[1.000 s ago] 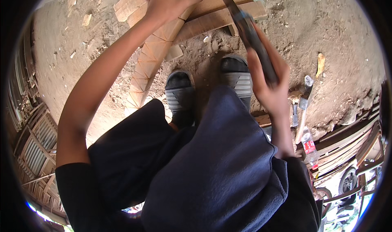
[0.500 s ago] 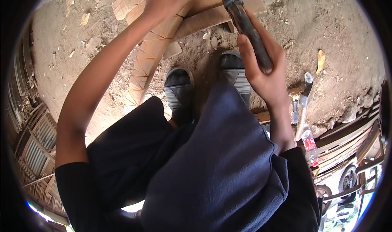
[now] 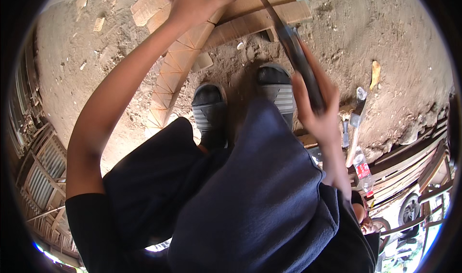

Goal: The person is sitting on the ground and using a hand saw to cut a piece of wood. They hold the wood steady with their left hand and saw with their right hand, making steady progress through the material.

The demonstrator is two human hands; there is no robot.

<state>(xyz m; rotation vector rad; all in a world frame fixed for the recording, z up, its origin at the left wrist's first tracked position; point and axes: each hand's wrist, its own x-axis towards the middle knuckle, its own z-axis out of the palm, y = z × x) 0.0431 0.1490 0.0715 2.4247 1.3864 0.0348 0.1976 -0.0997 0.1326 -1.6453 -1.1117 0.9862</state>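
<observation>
My left hand (image 3: 199, 4) is closed over the upper end of a long wooden beam (image 3: 174, 76), thumb across it, some fingertips cut off by the top edge. Zigzag lines run along the beam's face. My right hand (image 3: 317, 107), slightly blurred, wraps the dark handle of a long narrow blade (image 3: 269, 9). This blade slants up and left past the picture's top edge, close to my left thumb. Its tip and edge are hidden, so I cannot tell whether it has teeth. Beneath the beam lie crossed wooden planks (image 3: 257, 25).
My sandalled feet (image 3: 210, 107) stand on bare dirt below the planks. At right lie a hatchet-like tool (image 3: 355, 121), a chisel-like tool (image 3: 345, 133) and a plastic bottle (image 3: 363, 169). Stacked boards (image 3: 399, 160) and a motorcycle wheel (image 3: 409, 209) are farther right; another person's part (image 3: 358, 211) shows beside my sleeve.
My right hand has drawn the blade back toward me and slightly right, baring more of its length. The left hand keeps its hold on the beam. Part of another person has come into view.
</observation>
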